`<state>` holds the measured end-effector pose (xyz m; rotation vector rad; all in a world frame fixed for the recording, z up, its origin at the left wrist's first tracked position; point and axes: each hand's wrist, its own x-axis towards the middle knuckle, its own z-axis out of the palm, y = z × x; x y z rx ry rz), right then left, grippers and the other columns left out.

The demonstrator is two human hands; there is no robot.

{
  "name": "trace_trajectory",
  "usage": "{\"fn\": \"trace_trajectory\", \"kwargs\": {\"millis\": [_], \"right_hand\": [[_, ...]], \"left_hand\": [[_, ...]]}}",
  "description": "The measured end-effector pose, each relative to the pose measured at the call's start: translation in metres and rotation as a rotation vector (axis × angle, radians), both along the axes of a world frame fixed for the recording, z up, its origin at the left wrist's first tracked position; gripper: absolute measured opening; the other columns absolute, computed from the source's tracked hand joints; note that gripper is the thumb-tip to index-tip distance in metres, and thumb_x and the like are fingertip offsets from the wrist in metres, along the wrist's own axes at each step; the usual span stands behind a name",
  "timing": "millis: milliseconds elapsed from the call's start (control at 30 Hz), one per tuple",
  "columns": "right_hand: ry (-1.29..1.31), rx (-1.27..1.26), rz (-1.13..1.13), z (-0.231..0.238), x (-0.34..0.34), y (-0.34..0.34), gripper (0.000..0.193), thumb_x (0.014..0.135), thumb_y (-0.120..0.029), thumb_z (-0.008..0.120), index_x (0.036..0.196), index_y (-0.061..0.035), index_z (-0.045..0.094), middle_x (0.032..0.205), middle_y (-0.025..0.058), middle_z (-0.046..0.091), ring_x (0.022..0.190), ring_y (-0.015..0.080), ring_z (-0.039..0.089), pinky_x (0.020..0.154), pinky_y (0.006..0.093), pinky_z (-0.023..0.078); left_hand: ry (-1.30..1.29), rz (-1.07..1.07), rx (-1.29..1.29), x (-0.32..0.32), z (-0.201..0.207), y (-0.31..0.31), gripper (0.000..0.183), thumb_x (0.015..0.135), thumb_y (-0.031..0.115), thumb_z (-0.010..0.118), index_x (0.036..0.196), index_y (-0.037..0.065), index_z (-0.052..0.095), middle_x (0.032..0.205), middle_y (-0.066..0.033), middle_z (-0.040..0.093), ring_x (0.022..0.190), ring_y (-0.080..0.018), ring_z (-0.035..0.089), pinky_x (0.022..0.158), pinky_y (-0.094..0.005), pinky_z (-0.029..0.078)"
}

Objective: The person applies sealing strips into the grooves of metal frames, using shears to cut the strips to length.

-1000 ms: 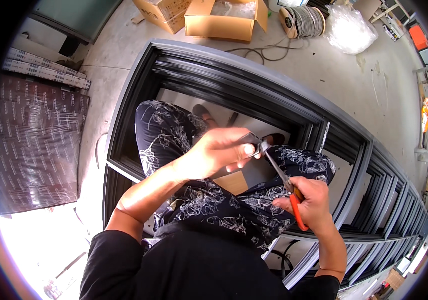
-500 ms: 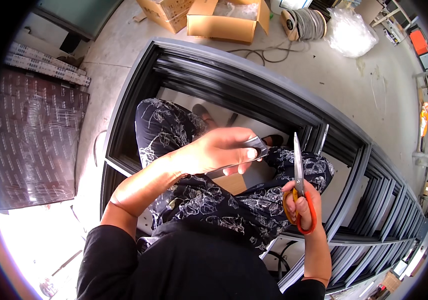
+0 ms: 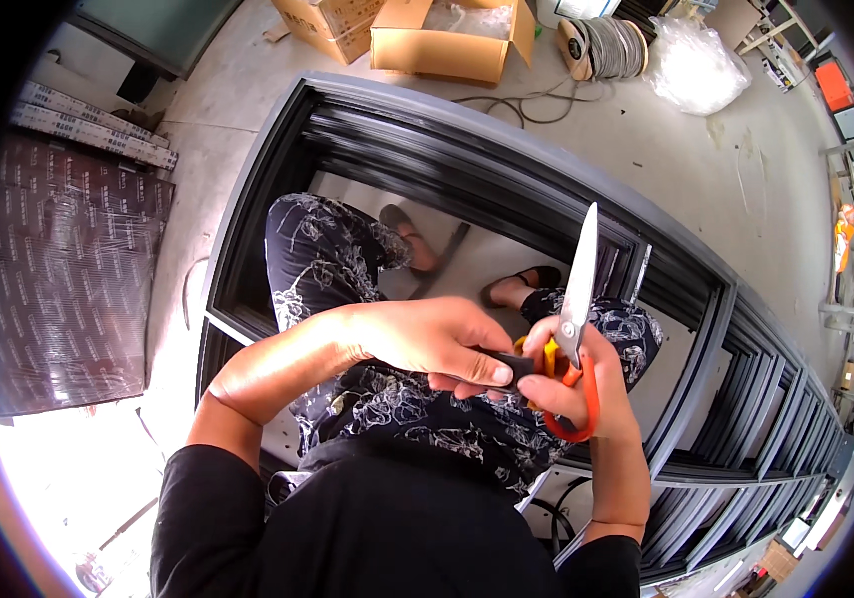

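Note:
My left hand is closed in a pinch on a small dark strip whose kind I cannot make out. Its free end points toward my right hand, which grips a pair of scissors with red and yellow handles. The scissor blades are together and point away from me. My right fingertips are right beside the strip's end; whether they touch it I cannot tell. Both hands are over my lap, above patterned dark trousers.
Stacked dark grey metal frames surround my legs and run off to the right. Beyond them are an open cardboard box, a cable spool and a bundle of clear plastic. A wrapped brown stack stands at the left.
My left hand has moved down and toward me with the dark strip. My right hand has come up and left with the scissors, so the two hands are now close together.

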<state>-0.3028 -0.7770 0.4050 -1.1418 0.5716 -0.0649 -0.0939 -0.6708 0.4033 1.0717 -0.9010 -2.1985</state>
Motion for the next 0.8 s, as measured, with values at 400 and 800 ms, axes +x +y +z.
{"fn": "trace_trajectory", "kwargs": {"millis": [400,800], "right_hand": [[0.110,-0.271,-0.187,-0.021,-0.054,-0.001,0.040,0.083,-0.018,0.078,0.111,-0.0022,0.056,0.082,0.0041,0.062,0.074,0.0089,0.058,0.066,0.0210,0.047],[0.137,-0.169,0.106,-0.033,-0.066,0.012,0.058,0.077,-0.045,0.082,0.112,-0.0047,0.059,0.076,-0.0013,0.052,0.066,0.0058,0.046,0.060,0.0203,0.038]], "left_hand": [[-0.177,0.170,-0.043,0.031,0.003,0.008,0.028,0.100,0.030,0.058,0.097,0.004,0.066,0.069,0.0056,0.054,0.061,-0.0033,0.048,0.055,-0.0189,0.039],[-0.338,0.073,-0.119,0.042,0.006,-0.005,0.031,0.100,0.033,0.057,0.089,0.004,0.062,0.067,0.0039,0.052,0.061,-0.0045,0.047,0.052,-0.0214,0.038]]}}
